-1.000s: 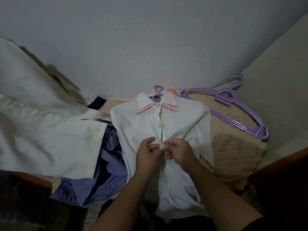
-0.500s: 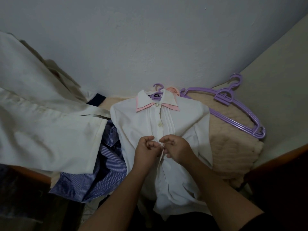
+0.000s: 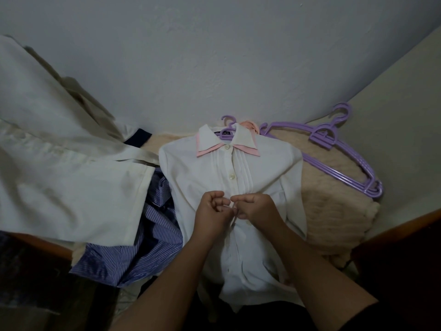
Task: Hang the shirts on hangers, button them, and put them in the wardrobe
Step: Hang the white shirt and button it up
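Cream garment (image 3: 59, 182) lay far left of white shirt (image 3: 205, 168), striped blue shirt (image 3: 152, 237) bunched just left of it. White shirt flat on bed, hanger hook (image 3: 228, 120) poking out of collar. Left hand (image 3: 213, 217) and right hand (image 3: 256, 207) together mid-placket, each pinching an edge below third button. Fabric looked thin, floppy; best held right at the placket. Spare purple hangers (image 3: 343, 158) off right.
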Motion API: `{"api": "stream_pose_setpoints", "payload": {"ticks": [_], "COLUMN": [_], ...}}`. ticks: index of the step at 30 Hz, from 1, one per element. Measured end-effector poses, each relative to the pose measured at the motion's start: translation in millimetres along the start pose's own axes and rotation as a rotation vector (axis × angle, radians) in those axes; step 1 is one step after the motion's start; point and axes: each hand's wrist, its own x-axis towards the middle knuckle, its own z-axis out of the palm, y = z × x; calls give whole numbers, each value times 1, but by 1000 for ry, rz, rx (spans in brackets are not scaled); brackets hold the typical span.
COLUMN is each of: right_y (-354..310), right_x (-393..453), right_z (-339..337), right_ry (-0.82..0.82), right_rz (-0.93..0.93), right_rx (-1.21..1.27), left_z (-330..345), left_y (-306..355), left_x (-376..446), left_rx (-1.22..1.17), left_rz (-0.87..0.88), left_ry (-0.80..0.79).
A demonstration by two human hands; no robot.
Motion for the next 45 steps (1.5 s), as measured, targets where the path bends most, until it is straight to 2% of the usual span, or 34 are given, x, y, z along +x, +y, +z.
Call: {"api": "stream_pose_setpoints", "payload": {"ticks": [6,15,17,21,25,28,36,41,45], "right_y": [1,4,3,-9,-35,-44,-10,-6,-9], "right_x": [2,8,10,22,47,65,113,119,90], "right_z": [0,0,0,-2,-8,-7,0,-5,-14], "right_ry": [18,-29,-32,14,-12,-87,-166,-132,-35], "right_rz": [-20,25,35,-17,-56,-14,101,65,-3], "right_rx": [-9,56,79,100,111,113,41,41,38], "left_z": [-3,-6,-7,-12,-13,-14,-15,-12,-12], "left_y": [0,-4,-2,4,18,27,11,10,13], "left_x": [3,8,11,23,41,56,89,102,82], "left_rx": [-78,-277,-248,4,6,56,172,232,220], "left_rz": [-31,-231,-208,-34,65,62,-64,-57,13], "left_ry": [-46,-47,-32,45,51,7,-37,-39,-27]}}
